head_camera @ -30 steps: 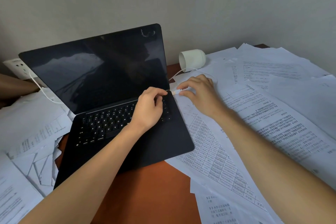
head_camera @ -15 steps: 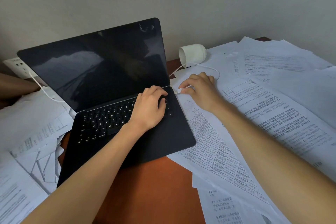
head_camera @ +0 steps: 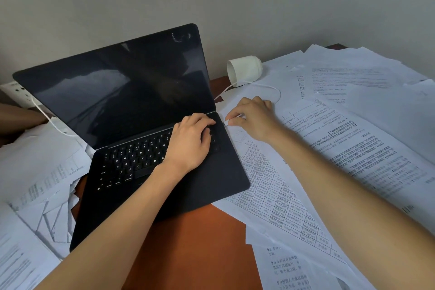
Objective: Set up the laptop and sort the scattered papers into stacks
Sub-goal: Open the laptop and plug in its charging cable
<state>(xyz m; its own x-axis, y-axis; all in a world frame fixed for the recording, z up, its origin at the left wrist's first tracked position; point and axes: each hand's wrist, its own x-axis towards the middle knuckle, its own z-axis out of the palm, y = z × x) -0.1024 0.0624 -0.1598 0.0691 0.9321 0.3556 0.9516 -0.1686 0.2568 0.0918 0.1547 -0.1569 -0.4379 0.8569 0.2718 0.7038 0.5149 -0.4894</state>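
- Head view, the only one we have: the laptop point(head_camera: 122, 101) sits open on the counter point(head_camera: 200, 242), screen dark, base turned a little askew.
- Our left hand point(head_camera: 190, 141) rests on the laptop's deck at its far right corner. The fingers are bent, tips pressing down, wrapped round nothing. We read it as bracing the machine.
- Our right hand point(head_camera: 254, 117) is just off the laptop's right edge, near the hinge. Thumb and forefinger are clamped on a small white plug point(head_camera: 227, 122), its tip at the laptop's side. Whether it is seated, we cannot tell.
- The white cable point(head_camera: 270, 88) loops away behind that hand, toward a white cylinder point(head_camera: 244, 67) lying on its side right of the laptop's screen.
- Handling call: the plug is small, stiff and smooth, so pinch it by the body, not the soft cable, and push straight in along the laptop's edge. The laptop looks stiff and fairly heavy, but it could slide over the paper under it, hence the bracing hand.
- The papers point(head_camera: 353, 139) lie scattered right of the laptop, with more left of it and some tucked under its base. None are stacked yet.
- They are light, floppy and slippery on each other. We would gather them flat, lifting by the edges, and free the tucked sheets gently so they don't tear.
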